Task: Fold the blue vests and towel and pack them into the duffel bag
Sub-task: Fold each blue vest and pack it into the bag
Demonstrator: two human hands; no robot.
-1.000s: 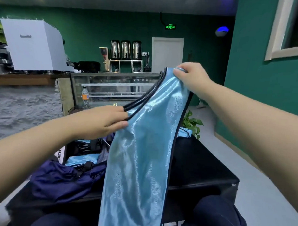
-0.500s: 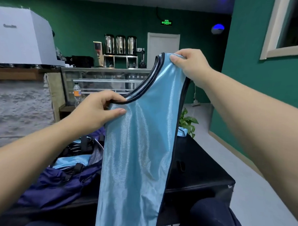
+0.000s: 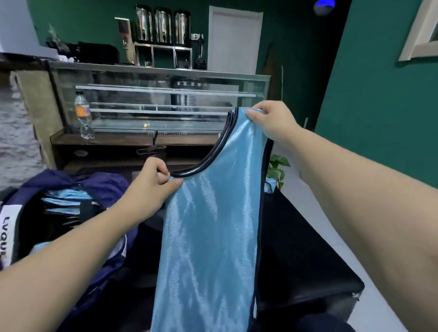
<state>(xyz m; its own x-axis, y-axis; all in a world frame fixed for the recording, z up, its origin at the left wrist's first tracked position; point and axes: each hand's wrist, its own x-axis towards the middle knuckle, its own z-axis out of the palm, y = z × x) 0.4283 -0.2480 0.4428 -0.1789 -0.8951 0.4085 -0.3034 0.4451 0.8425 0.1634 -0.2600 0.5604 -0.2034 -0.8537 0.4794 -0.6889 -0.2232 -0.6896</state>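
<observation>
Seemingly doubled, glossy blue vest (image 3: 208, 240)

Shiny light-blue vest (image 3: 208, 240) with dark trim, folded lengthwise, suspended vertically above the black table. Open navy duffel bag (image 3: 62, 210) at left, blue fabric visible inside.

Café or drink shop, seen from customer side. Glass display counter (image 3: 160, 106) spans room — shelves inside, plastic bottle with orange label (image 3: 82, 116) standing at its left end. Behind it, three steel drink urns (image 3: 162, 26) in row on metal rack (image 3: 164, 55), dark appliances beside. Green walls (image 3: 379, 97), white door (image 3: 234, 39) at back, framed window (image 3: 431, 31) upper right. Potted plant (image 3: 277, 168) on pale floor — black table (image 3: 306, 256) in foreground.
</observation>
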